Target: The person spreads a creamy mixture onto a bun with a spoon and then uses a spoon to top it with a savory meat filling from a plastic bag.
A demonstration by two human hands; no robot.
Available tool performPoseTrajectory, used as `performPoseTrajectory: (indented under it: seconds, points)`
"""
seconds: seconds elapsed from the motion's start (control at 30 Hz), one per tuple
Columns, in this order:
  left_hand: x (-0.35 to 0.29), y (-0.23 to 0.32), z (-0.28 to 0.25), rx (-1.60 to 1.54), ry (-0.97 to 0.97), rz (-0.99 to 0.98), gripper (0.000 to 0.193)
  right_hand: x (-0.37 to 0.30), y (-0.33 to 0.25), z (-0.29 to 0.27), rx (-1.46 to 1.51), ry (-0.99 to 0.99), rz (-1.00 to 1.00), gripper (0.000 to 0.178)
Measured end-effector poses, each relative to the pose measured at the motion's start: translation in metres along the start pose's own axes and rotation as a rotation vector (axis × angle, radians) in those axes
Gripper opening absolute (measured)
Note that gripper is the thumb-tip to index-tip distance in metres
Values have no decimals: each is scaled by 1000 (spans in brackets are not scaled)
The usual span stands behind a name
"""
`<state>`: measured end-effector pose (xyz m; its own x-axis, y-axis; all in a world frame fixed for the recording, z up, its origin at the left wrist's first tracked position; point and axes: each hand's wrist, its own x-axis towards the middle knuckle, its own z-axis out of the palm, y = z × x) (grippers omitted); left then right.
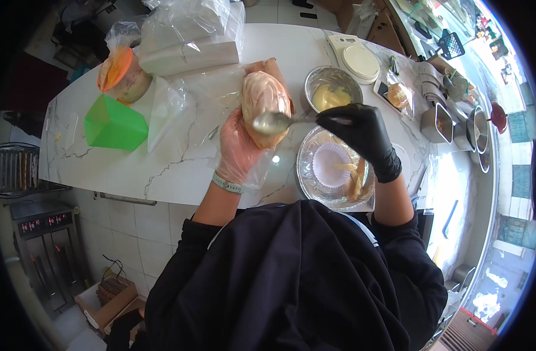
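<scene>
My left hand [238,146], in a clear plastic glove, holds a long bread loaf [264,93] from below and its left side. Pale cream coats the loaf's top, and a browned crust shows at its near end. My right hand [361,131], gloved in black, grips the handle of a metal spoon [272,123]. The spoon's bowl is over the loaf's near end; whether it touches cannot be told. Right of the loaf stands a steel bowl [309,88] with yellow cream in it. Below my right hand, a shiny wide bowl [303,175] holds a white fluted paper cup [331,165] and pale scraps.
A white kitchen scale [360,62] stands at the back right, near a bagged bun [398,95] and steel containers [437,124]. At left are a green plastic holder [115,123], an orange-rimmed tub [127,85] and a plastic-wrapped white stack [192,52]. Brown paper [274,69] lies behind the loaf.
</scene>
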<state>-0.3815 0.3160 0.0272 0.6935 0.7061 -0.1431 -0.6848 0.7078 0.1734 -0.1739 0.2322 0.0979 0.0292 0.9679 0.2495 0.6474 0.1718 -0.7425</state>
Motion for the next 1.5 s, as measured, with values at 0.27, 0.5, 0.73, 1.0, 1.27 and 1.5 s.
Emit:
performPoseTrajectory:
  seconds: [0.27,0.5,0.73,1.0,1.27,1.5]
  points:
    - [-4,2,-5,65,86,-29,44,19,6,-7,35,42,59,18]
    - [-7,2,-12,-11,-30,-168,41,43,28,-16,114,111,238,21]
    - [-4,0,-10,88,61,-150,41,46,19,-16,22,-27,77,21]
    - [-6,9,-15,-80,-38,-103,43,26,45,-22,279,1,252,20]
    - [0,9,-16,-5,47,-51,45,19,33,-19,355,-27,284,22]
    - [5,4,-12,-26,25,-95,45,21,31,-14,329,-32,216,22]
